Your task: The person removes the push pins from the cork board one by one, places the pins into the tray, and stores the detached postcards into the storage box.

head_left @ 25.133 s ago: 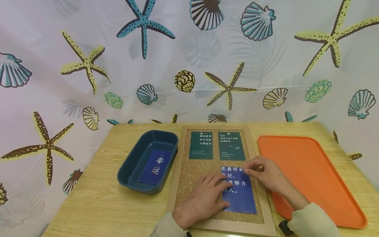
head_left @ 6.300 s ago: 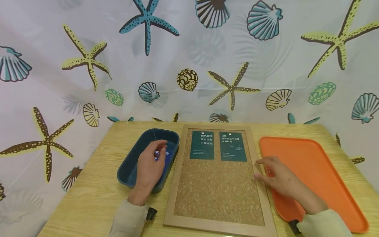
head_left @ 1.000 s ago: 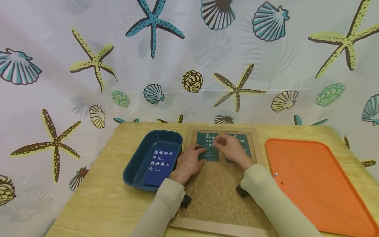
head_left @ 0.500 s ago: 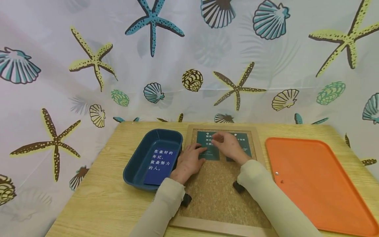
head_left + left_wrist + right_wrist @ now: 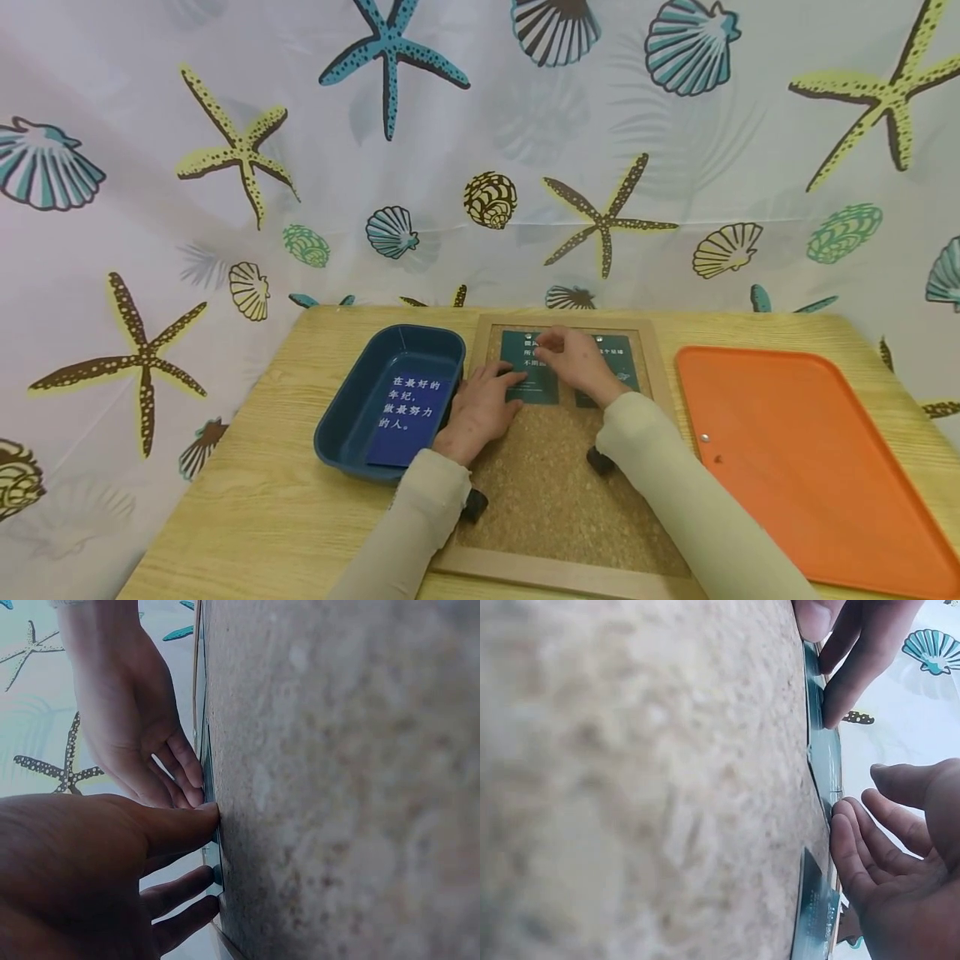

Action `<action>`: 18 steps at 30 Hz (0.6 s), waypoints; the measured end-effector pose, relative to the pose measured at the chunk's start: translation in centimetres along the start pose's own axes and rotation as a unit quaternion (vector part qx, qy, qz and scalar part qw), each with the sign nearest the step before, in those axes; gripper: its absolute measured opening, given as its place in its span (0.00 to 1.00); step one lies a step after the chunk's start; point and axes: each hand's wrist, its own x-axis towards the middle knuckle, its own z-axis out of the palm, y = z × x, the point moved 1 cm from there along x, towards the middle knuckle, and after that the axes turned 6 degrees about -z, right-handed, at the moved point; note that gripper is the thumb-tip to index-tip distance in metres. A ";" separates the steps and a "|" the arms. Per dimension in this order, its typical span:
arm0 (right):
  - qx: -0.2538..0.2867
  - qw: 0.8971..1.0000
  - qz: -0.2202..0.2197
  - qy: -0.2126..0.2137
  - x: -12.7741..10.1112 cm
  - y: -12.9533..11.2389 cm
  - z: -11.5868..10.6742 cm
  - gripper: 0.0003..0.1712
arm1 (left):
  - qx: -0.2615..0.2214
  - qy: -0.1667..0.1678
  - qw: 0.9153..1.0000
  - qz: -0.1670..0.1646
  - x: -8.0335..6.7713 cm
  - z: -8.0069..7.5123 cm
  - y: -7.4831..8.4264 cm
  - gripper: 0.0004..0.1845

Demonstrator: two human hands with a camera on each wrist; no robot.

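Observation:
A wooden-framed cork board (image 5: pixel 555 492) lies in the middle of the table, with two dark green cards side by side at its top. My left hand (image 5: pixel 495 387) lies flat with straight fingers pressing the lower left of the left green card (image 5: pixel 542 387). My right hand (image 5: pixel 558 350) reaches over both cards, its fingertips on the top of the left one. They hide the spot where its pin sat. In the right wrist view those fingertips (image 5: pixel 844 821) touch the card edge (image 5: pixel 821 757) and the thumb stays off the board. The right green card (image 5: pixel 626 367) keeps its pin (image 5: pixel 600 339).
A dark blue bin (image 5: pixel 352 400) left of the board holds a blue card with white writing (image 5: pixel 408 408). An orange tray (image 5: pixel 810 467) on the right carries two loose pins (image 5: pixel 703 436). A starfish-and-shell curtain hangs close behind the table.
My right hand has crept up the left green card toward its top edge and now covers the pin there. My left hand has stayed pressed on the card's lower left.

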 end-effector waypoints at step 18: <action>0.019 0.999 0.021 -0.034 1.5 0.7 -0.1 0.23 | -0.008 -0.004 1.000 0.006 0.1 -0.1 -0.1 0.26</action>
